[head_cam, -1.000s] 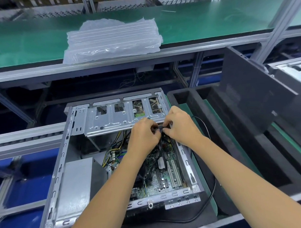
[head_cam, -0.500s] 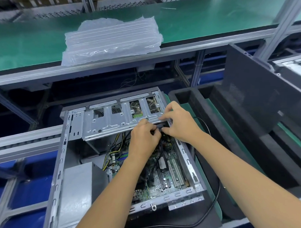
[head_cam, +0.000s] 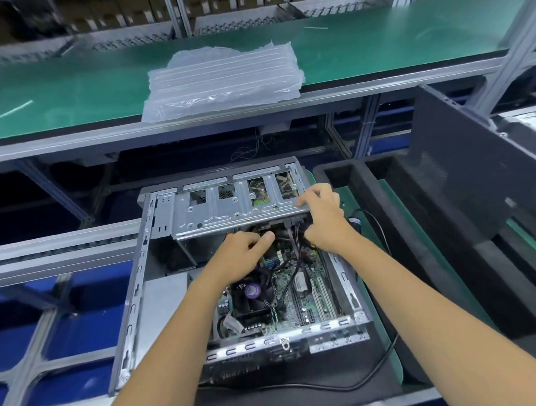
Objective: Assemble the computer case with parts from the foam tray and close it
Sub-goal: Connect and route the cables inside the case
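Both hands have separated since the earlier frames: the left hand (head_cam: 244,249) now curls under the drive cage (head_cam: 230,205), whatever it grips hidden, while the right hand (head_cam: 323,213) grasps the cage's right end. Open computer case (head_cam: 136,286) lies center, left of the black foam tray (head_cam: 413,228).
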{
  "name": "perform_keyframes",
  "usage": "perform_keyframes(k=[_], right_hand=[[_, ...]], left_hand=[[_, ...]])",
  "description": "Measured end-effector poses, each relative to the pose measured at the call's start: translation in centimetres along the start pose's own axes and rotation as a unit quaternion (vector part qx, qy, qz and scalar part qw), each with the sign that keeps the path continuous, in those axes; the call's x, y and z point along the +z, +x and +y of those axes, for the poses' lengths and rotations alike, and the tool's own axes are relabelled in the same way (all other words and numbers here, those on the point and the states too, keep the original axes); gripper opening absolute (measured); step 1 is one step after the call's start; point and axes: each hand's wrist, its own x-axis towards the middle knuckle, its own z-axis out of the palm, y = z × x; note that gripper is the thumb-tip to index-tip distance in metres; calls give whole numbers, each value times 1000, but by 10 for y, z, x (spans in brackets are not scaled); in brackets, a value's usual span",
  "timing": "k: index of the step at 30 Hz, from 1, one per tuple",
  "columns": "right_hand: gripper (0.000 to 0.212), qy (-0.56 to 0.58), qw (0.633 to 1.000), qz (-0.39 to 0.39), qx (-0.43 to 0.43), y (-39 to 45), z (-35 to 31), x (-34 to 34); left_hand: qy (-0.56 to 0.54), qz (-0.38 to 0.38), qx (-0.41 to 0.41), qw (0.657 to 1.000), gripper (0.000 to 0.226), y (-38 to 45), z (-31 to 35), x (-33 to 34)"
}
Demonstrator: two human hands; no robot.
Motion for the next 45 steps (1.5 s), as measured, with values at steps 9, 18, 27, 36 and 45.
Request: perform_keyframes(k=[9, 18, 27, 36, 45], right_hand=[[52, -35, 999, 1, 4, -20, 2, 1], [16, 18, 972, 43, -230, -42, -26, -14], [20, -323, 846, -338, -256, -53, -53, 13], [32, -117, 912, -335, -205, -41, -62, -10], [36, -160, 869, -443, -154, -41, -56, 8]], left_hand=[[-136, -45, -62, 988, 31, -6, 3, 8], [-312, -52, -110, 942, 25, -7, 2, 2], [-271, 55, -155, 948, 20, -8, -1, -1], [-247, 116, -176, 946, 29, -6, -5, 0], [-469, 58, -283, 834, 34, -6, -10, -5]])
